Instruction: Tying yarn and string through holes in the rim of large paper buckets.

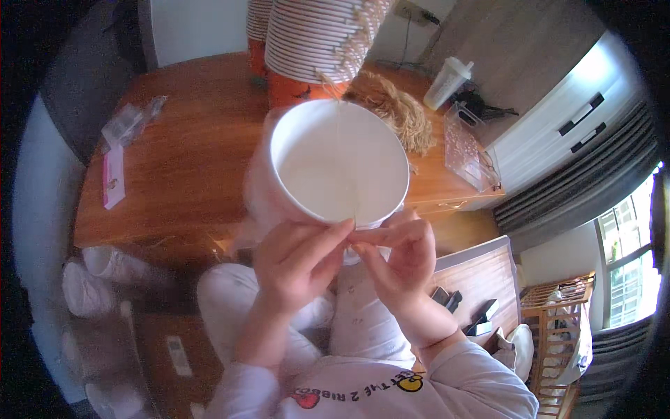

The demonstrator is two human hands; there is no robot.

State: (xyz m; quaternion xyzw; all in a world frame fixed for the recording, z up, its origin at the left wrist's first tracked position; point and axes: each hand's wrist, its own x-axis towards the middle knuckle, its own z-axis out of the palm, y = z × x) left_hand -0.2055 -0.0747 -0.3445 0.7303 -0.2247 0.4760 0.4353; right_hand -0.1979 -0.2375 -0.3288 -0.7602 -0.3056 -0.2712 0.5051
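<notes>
A white paper bucket [380, 157] stands tilted toward me, its round mouth facing up. A thin string [338, 140] runs across the mouth, from the far rim to the near rim. Just outside the near rim, my left hand [296, 262] and my right hand [399, 262] meet with thumbs and forefingers pinched together. The string's near end goes in between these fingertips, which hide its tip. Behind the bucket rises a tall stack of nested orange paper buckets [317, 42] with white rims and short cords hanging along the side. A bundle of tan cord [398, 108] lies to its right.
The wooden table [181, 153] carries a clear plastic wrapper [129, 126] and a pink-and-white packet [114, 178] at left. Back right are a lidded plastic cup [447, 84] and a transparent case [467, 150]. White buckets [91, 286] sit low at left; a wooden crib [558, 314] stands at right.
</notes>
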